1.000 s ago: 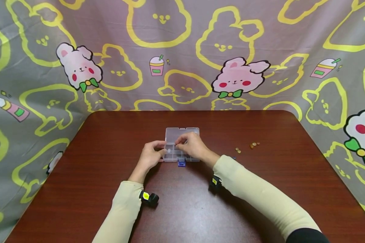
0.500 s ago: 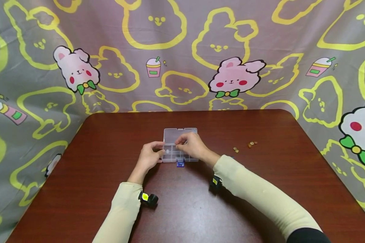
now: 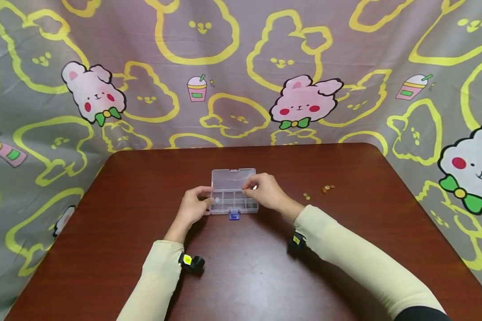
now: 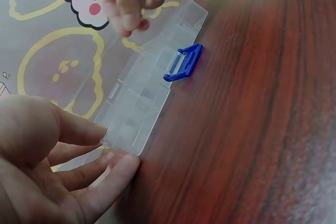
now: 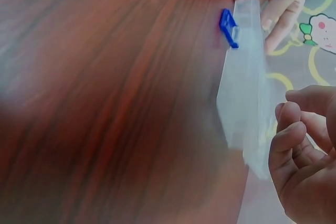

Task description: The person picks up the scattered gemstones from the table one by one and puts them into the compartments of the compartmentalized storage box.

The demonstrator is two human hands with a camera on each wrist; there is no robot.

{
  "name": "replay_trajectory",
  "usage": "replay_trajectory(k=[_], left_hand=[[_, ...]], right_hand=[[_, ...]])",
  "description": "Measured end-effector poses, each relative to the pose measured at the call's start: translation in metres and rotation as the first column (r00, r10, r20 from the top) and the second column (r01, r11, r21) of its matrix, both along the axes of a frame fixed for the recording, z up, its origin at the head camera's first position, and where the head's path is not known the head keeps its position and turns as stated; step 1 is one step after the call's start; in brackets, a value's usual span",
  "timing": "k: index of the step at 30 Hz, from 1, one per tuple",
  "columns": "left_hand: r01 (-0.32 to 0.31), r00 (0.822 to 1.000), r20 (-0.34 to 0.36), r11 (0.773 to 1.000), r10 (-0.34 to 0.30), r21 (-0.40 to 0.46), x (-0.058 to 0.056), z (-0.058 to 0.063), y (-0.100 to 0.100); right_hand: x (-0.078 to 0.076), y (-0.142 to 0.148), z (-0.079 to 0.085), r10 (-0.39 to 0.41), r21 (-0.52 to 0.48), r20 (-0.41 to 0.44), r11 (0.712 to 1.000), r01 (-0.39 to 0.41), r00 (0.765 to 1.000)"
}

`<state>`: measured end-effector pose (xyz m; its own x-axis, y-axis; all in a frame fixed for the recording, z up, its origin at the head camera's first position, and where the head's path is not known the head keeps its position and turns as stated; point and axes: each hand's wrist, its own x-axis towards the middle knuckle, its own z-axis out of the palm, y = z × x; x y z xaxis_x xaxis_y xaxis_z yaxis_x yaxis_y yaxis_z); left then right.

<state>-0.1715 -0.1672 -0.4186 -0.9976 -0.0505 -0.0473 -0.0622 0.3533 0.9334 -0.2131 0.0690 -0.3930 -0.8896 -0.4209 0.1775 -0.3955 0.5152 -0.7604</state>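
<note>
A clear plastic compartment box lies on the table with its lid raised at the back and a blue latch at its front. My left hand grips the box's left end between thumb and fingers, as the left wrist view shows. A small whitish piece lies in a left compartment. Over the right part of the box hovers my right hand. Its fingers are loosely bent, and nothing shows between them in the right wrist view.
Right of the box, small amber and yellowish pieces lie on the brown table, with a smaller pair of yellowish pieces nearer the box. A patterned curtain stands behind the table and along its sides.
My right hand has moved right over the box, uncovering middle compartments. My left hand keeps its grip on the box end. The head view has shifted slightly.
</note>
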Motion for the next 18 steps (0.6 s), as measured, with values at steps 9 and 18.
replay_trajectory(k=[9, 18], left_hand=[[0.000, 1.000, 0.028, 0.999, 0.001, -0.032, -0.003, -0.001, -0.003], [0.027, 1.000, 0.015, 0.998, -0.026, -0.050, -0.004, 0.001, 0.000]], right_hand=[[0.007, 0.034, -0.004, -0.021, -0.007, 0.088, 1.000, 0.022, 0.996], [0.021, 0.076, -0.012, -0.053, 0.000, 0.115, 0.999, 0.054, 0.992]])
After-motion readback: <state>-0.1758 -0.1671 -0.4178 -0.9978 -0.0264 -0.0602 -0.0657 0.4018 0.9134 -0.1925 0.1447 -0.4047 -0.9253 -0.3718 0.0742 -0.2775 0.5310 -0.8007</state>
